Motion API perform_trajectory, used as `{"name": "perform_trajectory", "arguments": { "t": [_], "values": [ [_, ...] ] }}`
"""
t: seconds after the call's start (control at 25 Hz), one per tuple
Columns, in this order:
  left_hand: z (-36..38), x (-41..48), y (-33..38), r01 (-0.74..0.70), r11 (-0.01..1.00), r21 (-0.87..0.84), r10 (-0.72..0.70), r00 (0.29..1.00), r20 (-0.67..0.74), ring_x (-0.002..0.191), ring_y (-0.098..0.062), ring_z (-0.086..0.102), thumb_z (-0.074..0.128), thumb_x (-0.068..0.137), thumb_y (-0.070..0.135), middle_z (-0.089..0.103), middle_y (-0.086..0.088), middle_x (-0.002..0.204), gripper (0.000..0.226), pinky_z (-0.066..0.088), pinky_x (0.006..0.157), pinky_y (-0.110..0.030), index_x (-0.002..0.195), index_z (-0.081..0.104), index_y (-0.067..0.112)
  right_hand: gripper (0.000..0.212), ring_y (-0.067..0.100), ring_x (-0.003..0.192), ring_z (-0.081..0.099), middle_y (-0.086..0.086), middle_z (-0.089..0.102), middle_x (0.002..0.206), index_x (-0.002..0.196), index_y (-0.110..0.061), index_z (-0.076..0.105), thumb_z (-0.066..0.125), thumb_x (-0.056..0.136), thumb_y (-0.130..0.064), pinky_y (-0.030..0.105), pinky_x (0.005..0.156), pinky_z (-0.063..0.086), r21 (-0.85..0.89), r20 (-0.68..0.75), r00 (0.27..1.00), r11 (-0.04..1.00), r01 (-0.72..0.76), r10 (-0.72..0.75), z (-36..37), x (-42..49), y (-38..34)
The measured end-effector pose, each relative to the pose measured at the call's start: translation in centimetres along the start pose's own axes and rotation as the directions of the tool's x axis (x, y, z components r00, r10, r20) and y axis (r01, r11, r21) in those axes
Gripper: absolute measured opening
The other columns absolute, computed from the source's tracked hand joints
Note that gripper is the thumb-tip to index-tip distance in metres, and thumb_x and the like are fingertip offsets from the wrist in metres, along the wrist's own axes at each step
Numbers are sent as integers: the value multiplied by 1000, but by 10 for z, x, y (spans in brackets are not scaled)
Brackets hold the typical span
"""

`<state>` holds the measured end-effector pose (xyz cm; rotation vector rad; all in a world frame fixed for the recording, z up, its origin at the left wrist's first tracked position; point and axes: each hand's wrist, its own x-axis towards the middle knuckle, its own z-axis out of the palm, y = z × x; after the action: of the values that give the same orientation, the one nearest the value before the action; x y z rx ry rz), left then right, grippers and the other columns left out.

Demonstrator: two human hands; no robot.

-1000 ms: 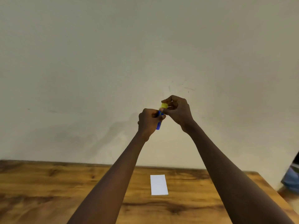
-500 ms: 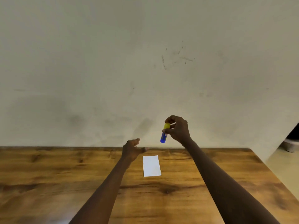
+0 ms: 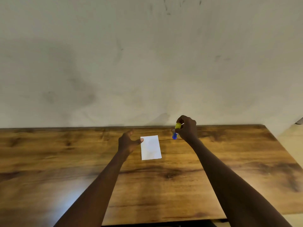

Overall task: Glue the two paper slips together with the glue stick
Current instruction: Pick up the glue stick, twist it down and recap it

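A white paper slip (image 3: pixel 150 147) lies flat on the wooden table (image 3: pixel 65 161), near its far edge. Only one white rectangle shows; I cannot tell whether a second slip lies under it. My left hand (image 3: pixel 128 142) hovers just left of the paper, fingers spread, thumb tip at the paper's top left corner. My right hand (image 3: pixel 186 127) is to the right of the paper, above the table, gripping a glue stick (image 3: pixel 176 132) with a blue body and yellow end. The stick is held roughly upright, yellow end up.
A plain, smudged wall (image 3: pixel 147 63) rises directly behind the table's far edge. The table's right edge (image 3: pixel 282 151) drops to a pale floor. A dark object sits at the table's near edge (image 3: pixel 164 225).
Both hands came down from in front of the wall to the table. The left hand let go of the glue stick and opened beside the paper; the right hand kept the stick.
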<state>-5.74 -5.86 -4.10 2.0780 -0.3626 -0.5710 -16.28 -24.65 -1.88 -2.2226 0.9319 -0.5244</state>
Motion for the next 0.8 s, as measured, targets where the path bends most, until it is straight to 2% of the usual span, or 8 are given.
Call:
{"name": "perform_trajectory", "arguments": {
  "t": [0.2, 0.36, 0.56, 0.8],
  "values": [
    [5, 11, -7, 10, 999, 46, -9, 1000, -22, 132, -31, 36, 70, 77, 15, 38, -16, 144, 70, 35, 107, -40, 136, 34, 6, 29, 36, 82, 60, 24, 65, 89, 85, 5, 57, 75, 62, 3, 37, 67, 47, -28, 44, 999, 999, -16, 17, 16, 5, 12],
    [9, 19, -7, 12, 996, 89, -10, 1000, -25, 132, -32, 36, 71, 76, 13, 38, -17, 144, 71, 37, 107, -42, 136, 33, 6, 28, 36, 82, 61, 23, 65, 89, 86, 4, 57, 74, 63, 4, 45, 73, 52, -11, 32, 999, 1000, -26, 26, 23, 9, 16],
    [13, 21, -4, 24, 996, 92, -23, 1000, -12, 131, -33, 37, 71, 75, 13, 39, -16, 143, 70, 37, 105, -41, 135, 35, 6, 30, 35, 82, 60, 23, 65, 90, 87, 3, 56, 74, 63, 2, 47, 74, 52, -22, 41, 999, 1000, -22, 23, 25, 10, 17],
    [8, 19, 1, 7, 994, 110, -6, 1000, -13, 131, -34, 37, 72, 75, 14, 39, -17, 143, 71, 38, 105, -43, 135, 35, 7, 48, 33, 96, 57, 23, 62, 106, 105, -2, 55, 77, 62, -1, 31, 73, 42, -49, 121, 992, 998, -43, 49, 20, 10, 15]
  ]
}}
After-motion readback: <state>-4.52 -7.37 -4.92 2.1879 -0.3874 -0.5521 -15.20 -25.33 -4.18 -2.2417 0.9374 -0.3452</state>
